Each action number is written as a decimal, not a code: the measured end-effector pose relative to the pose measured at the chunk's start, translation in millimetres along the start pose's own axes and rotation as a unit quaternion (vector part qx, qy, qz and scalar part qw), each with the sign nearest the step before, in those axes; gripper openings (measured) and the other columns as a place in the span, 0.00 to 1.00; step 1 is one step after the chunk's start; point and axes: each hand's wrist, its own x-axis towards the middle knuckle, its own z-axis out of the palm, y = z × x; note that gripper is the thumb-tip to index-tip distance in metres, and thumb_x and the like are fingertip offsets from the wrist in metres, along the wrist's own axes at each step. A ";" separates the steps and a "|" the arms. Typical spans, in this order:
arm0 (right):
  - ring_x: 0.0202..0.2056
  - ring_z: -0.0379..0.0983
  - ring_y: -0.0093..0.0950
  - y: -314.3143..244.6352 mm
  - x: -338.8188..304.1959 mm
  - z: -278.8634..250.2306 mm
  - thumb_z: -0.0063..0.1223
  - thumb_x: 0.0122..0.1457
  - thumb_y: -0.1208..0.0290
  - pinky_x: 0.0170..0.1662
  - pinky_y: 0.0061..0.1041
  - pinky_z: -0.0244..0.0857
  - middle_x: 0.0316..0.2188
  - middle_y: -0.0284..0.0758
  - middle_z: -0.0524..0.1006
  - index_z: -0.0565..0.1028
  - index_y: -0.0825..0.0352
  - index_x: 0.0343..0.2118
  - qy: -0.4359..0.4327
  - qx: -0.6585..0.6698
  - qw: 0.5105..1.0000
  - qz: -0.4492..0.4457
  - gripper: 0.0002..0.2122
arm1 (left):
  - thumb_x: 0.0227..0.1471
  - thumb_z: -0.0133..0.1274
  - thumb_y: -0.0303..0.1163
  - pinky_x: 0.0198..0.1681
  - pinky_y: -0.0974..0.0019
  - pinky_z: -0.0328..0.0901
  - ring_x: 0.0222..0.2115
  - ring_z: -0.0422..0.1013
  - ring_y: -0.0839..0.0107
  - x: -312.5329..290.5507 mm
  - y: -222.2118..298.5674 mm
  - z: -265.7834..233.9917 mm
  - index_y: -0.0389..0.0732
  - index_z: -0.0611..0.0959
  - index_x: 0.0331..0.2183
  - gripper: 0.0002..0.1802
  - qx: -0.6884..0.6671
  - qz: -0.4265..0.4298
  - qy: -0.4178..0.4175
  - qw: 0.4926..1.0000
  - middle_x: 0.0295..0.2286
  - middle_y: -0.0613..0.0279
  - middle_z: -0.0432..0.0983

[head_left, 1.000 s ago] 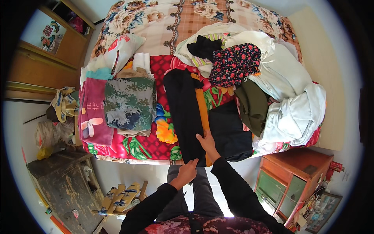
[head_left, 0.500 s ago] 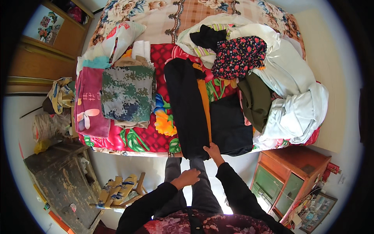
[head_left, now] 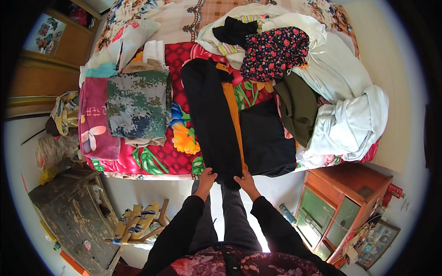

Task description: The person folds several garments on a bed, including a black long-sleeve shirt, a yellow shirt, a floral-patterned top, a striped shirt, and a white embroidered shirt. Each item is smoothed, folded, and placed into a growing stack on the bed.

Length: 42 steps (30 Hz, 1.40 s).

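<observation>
You have a long black garment [head_left: 212,119], folded into a narrow strip, lying lengthwise on the bed [head_left: 156,156] atop an orange piece [head_left: 231,110]. Its near end hangs just over the bed's edge, pinched at both corners between your hands.

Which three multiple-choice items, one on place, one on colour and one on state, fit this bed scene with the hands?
1. Where is the camouflage garment?
A. left of the long black garment
B. on the floor
C. on the wooden cabinet

2. What colour is the strip beside the long black garment?
A. blue
B. orange
C. white

3. What are the left hand and right hand doing?
A. hanging free
B. gripping the long black garment's near end
C. holding a bottle

Key: 1 A, it lies folded on the bed's left part; 2 B, orange shows along its right edge; 3 B, both hands close on the hem at the bed's edge.
</observation>
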 end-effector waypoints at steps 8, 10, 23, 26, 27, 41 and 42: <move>0.46 0.68 0.45 3.1 34.8 -2.0 0.59 0.47 0.71 0.49 0.34 0.62 0.43 0.48 0.70 0.67 0.69 0.46 0.123 -0.059 0.985 -0.103 0.22 | 0.37 0.58 0.16 0.45 0.66 0.65 0.43 0.69 0.65 9.2 -8.7 9.1 0.28 0.65 0.48 0.34 -0.139 0.122 0.090 0.979 0.43 0.51 0.68; 0.46 0.69 0.43 5.8 38.3 -3.3 0.59 0.48 0.70 0.48 0.34 0.62 0.44 0.48 0.72 0.67 0.70 0.46 0.062 -0.063 0.995 -0.050 0.22 | 0.37 0.59 0.17 0.45 0.66 0.65 0.42 0.69 0.66 10.0 -7.4 12.0 0.28 0.67 0.47 0.32 -0.158 0.114 0.055 0.979 0.43 0.52 0.69; 0.36 0.71 0.27 -60.8 -11.1 -59.2 0.51 0.57 0.64 0.41 0.24 0.63 0.32 0.37 0.76 0.72 0.72 0.42 -0.212 0.182 0.957 0.081 0.16 | 0.46 0.53 0.29 0.46 0.64 0.66 0.40 0.71 0.66 -60.6 80.3 -30.3 0.34 0.68 0.49 0.27 -0.204 -0.044 -0.147 0.967 0.41 0.57 0.73; 0.40 0.70 0.29 -74.8 -5.1 -58.7 0.49 0.59 0.62 0.45 0.22 0.61 0.34 0.39 0.75 0.72 0.74 0.44 -0.192 0.122 0.974 0.019 0.18 | 0.47 0.53 0.27 0.47 0.61 0.66 0.42 0.71 0.64 -52.7 67.5 -26.5 0.35 0.69 0.48 0.25 -0.276 -0.086 -0.130 0.949 0.41 0.57 0.72; 0.41 0.70 0.30 -80.7 -3.8 -50.9 0.49 0.59 0.62 0.45 0.23 0.61 0.35 0.40 0.75 0.73 0.74 0.44 -0.200 0.092 0.975 0.034 0.18 | 0.47 0.53 0.26 0.45 0.57 0.68 0.42 0.71 0.62 -38.5 42.2 -24.7 0.36 0.70 0.47 0.23 -0.285 -0.033 -0.141 0.947 0.41 0.57 0.72; 0.34 0.73 0.26 -16.5 7.7 -7.7 0.50 0.55 0.74 0.40 0.25 0.67 0.33 0.35 0.75 0.71 0.68 0.41 -0.124 0.282 0.947 0.088 0.11 | 0.42 0.52 0.22 0.37 0.64 0.69 0.33 0.73 0.65 -35.6 9.3 -30.8 0.36 0.75 0.37 0.14 -0.313 -0.163 -0.099 0.931 0.34 0.59 0.74; 0.34 0.73 0.26 -15.3 6.7 -8.3 0.49 0.56 0.73 0.40 0.25 0.68 0.33 0.35 0.75 0.70 0.67 0.43 -0.126 0.414 0.891 0.135 0.11 | 0.43 0.51 0.22 0.37 0.63 0.69 0.34 0.73 0.65 -38.6 14.0 -35.7 0.38 0.74 0.37 0.14 -0.331 -0.186 -0.139 0.915 0.34 0.59 0.74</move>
